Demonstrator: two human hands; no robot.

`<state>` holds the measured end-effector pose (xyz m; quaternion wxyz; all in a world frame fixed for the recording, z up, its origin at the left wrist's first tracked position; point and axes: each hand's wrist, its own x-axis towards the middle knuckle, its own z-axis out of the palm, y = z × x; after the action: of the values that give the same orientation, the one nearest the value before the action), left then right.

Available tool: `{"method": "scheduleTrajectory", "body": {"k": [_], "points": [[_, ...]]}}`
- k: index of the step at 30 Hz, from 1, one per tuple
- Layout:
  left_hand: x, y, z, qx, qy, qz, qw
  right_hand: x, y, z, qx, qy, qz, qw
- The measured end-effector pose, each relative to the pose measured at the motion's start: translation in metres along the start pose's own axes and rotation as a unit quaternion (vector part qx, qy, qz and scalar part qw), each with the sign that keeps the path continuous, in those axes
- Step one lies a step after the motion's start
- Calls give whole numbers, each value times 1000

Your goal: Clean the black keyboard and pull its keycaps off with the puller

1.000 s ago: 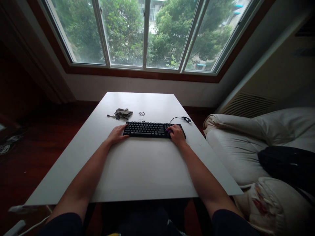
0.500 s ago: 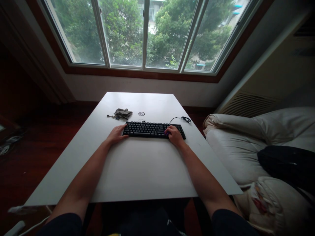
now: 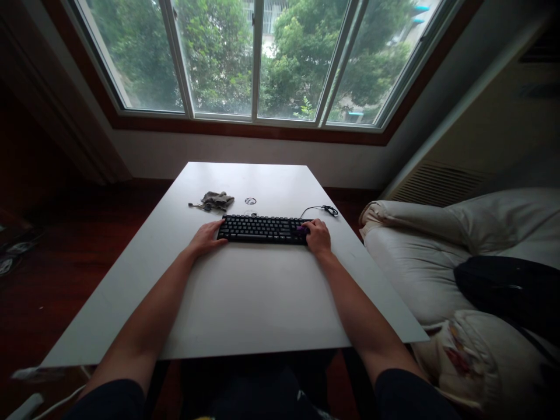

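Observation:
A black keyboard (image 3: 260, 228) lies across the middle of a white table (image 3: 245, 291). My left hand (image 3: 205, 238) rests flat at the keyboard's left end, fingers stretched out and touching its edge. My right hand (image 3: 318, 236) covers the keyboard's right end with its fingers curled. A small purple thing (image 3: 301, 228) shows at its fingertips, down on the keys; I cannot make out what it is. Both forearms reach over the table from the near edge.
Behind the keyboard lie a crumpled grey cloth (image 3: 216, 200), a small ring-shaped thing (image 3: 250, 201) and a black cable (image 3: 326, 210). A white cushioned seat (image 3: 420, 245) with a black garment (image 3: 507, 286) stands right of the table. A wide window (image 3: 258, 58) spans the far wall.
My right hand first slid a little left along the keys, then moved right and slightly farther, taking the purple thing with it. The left hand stayed put.

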<state>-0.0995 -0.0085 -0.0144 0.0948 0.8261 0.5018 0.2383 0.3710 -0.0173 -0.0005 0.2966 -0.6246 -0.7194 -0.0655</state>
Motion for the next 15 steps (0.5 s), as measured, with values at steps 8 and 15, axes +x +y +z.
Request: {"method": "scheduleTrajectory", "body": {"k": [8,15], "points": [[0,3,-2,0,-4,-4,1000,-1,-11,0,57,-64,-85,993],[0,5,-3,-1,-9,-13,1000,3,0,-4,16,-35,-13,999]]}}
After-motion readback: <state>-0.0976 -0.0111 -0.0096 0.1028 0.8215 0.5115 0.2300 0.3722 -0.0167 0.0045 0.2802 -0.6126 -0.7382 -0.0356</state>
